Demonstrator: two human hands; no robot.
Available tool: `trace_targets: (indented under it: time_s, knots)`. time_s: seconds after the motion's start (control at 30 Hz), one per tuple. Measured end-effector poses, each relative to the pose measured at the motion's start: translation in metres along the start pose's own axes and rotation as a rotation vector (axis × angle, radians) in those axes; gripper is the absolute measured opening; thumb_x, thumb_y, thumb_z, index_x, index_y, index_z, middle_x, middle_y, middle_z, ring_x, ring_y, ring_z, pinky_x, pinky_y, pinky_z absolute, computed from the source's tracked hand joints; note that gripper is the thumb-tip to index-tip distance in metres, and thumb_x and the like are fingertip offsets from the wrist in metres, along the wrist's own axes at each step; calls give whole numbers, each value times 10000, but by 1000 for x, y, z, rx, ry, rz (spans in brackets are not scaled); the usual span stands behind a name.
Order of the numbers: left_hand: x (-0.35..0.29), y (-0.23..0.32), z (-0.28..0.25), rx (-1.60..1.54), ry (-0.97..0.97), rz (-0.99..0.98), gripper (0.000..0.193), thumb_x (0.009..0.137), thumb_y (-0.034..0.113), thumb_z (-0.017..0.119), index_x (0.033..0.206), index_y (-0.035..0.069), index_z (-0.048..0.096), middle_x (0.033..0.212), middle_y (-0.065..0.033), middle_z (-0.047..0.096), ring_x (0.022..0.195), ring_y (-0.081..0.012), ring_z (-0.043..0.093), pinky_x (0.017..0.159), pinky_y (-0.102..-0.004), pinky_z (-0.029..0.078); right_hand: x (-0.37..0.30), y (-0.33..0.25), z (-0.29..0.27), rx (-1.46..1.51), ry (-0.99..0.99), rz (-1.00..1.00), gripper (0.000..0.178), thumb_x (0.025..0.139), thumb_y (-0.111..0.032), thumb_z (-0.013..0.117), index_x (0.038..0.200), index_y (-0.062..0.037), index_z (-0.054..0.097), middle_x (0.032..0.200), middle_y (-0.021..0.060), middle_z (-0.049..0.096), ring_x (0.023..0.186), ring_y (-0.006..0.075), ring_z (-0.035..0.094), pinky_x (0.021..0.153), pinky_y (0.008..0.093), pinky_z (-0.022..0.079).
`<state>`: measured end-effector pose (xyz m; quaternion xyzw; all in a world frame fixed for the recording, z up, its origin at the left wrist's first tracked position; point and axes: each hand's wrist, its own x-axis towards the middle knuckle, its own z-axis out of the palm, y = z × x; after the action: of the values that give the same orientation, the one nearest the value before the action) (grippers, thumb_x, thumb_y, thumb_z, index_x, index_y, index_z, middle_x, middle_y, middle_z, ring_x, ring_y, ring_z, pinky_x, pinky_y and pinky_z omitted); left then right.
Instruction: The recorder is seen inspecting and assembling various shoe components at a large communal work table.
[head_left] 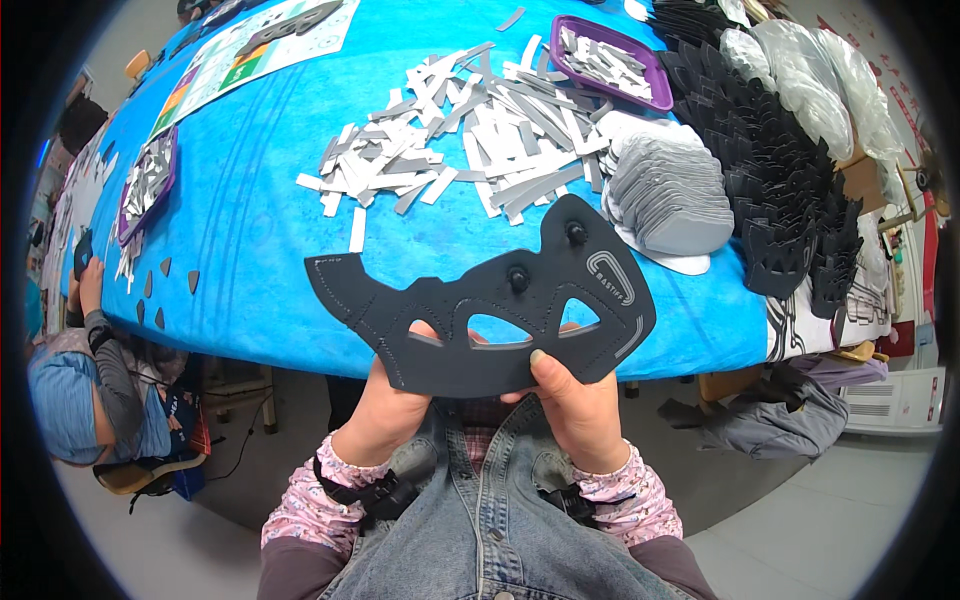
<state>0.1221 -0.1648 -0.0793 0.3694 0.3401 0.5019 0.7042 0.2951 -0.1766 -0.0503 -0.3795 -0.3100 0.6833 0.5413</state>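
Note:
Between both hands, above the table's near edge, I hold a curved black panel (470,368) upright. It has triangular cut-outs, stitch-like dotted lines, two round black knobs (517,279) and a pale printed mark. My left hand (385,412) grips its lower left edge, fingers behind it and partly showing through the openings. My right hand (580,410) pinches the lower right edge, thumb on the front. Just beyond the panel lies a loose heap of white and grey strips (400,160). A fanned stack of grey rounded pieces (675,190) sits to its right.
A purple tray (668,92) of strips stands at the back; another purple tray (172,160) is at the left. Black panels (760,170) pile up at the right beside clear plastic bags (800,70). A printed sheet (262,60) lies far left. A person (85,390) works at the left edge.

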Motion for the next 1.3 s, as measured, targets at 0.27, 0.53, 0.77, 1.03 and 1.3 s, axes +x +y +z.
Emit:
trace_targets:
  time_s: [0.27,0.53,0.77,1.03,1.3]
  knots:
    - [5,0,8,281,-93,9,356,878,319,578,1043,3,562,1000,-93,601,921,-131,574,795,-281,455,-1,0,1,149,-73,42,210,849,-57,590,1016,57,532,955,129,579,824,186,612,638,286,570]
    - [2,5,17,-76,-177,-42,563,811,448,613,1130,-2,505,1060,-70,553,951,-152,544,827,-296,434,0,1,1,146,-17,-25,205,863,-65,578,1024,49,524,955,126,580,826,178,611,654,290,568]
    - [1,9,24,-67,-151,-41,364,889,273,538,1127,0,501,1059,-64,538,947,-122,530,821,-282,425,1,2,2,176,-11,-14,193,864,-74,584,1009,41,534,943,114,589,827,178,613,668,289,564]
    - [-2,6,27,-51,-6,-12,242,857,114,584,1067,8,525,983,-49,566,893,-113,550,777,-248,437,0,2,7,104,-5,-11,176,852,-71,603,982,42,566,918,106,598,815,179,616,659,287,558]
    - [0,6,29,47,-13,92,151,857,68,598,968,-17,541,821,-64,593,746,-125,583,667,-249,474,-1,-1,13,71,60,-78,137,851,-60,598,949,36,590,879,94,615,714,171,626,616,268,553]
